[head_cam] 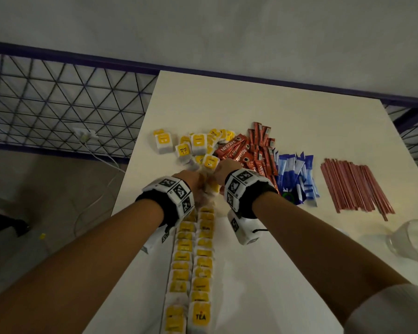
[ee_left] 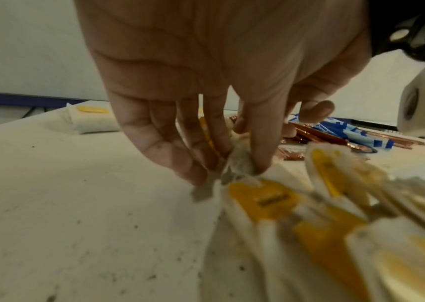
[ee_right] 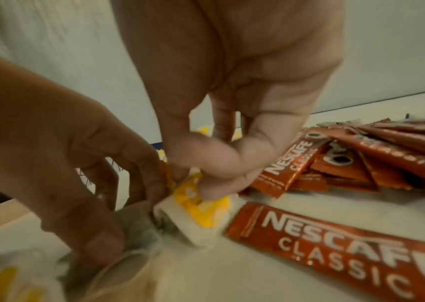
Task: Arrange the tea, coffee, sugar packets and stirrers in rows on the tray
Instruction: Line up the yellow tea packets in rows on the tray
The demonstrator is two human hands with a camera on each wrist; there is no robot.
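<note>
1. Forearms fill the near part of my head view, both wrists meeting over the white tray [head_cam: 287, 112].
2. Two rows of tea bags [head_cam: 193, 261] run from the near edge up to my fingertips. I judge they overlap so that each yellow tag shows.
3. Beyond my fingers lies the loose tea pile [head_cam: 193, 145]. Right of it sit the coffee sticks [head_cam: 253, 150], then the blue sugar packets [head_cam: 297, 174], then the stirrers [head_cam: 352, 186] well apart at the far right. All three are unsorted heaps, so I judge only the tea is under way.
4. My left hand [ee_left: 206, 85] has its fingers [ee_left: 262, 151] curled downward, pinching the crumpled white paper of a tea bag [ee_left: 237, 163] at the far end of the rows, probably to steady it.
5. My right hand [ee_right: 226, 114] pinches another tea bag [ee_right: 200, 212] by its yellow tag between thumb and forefinger. That bag touches the tray, just left of a lone coffee stick [ee_right: 335, 245], and seems about to join the right-hand row.
</note>
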